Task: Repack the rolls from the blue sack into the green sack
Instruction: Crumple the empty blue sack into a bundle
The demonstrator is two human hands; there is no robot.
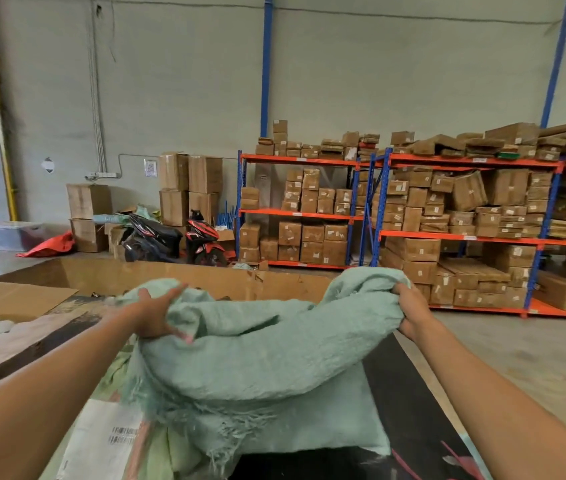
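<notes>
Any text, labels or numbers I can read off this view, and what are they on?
None legible.
White label under the green sack: a barcode, print too blurred.
Wall notice: too small.
Stickers on shelf boxes: too small.

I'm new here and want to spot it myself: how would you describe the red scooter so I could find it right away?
Look to the blue and orange storage racks filled with brown cartons along the back wall. Just left of them, in front of stacked cardboard boxes, stand two parked scooters. The red scooter is the one nearer the racks, with bright red and black panels, unlike the mostly black scooter beside it.
</notes>
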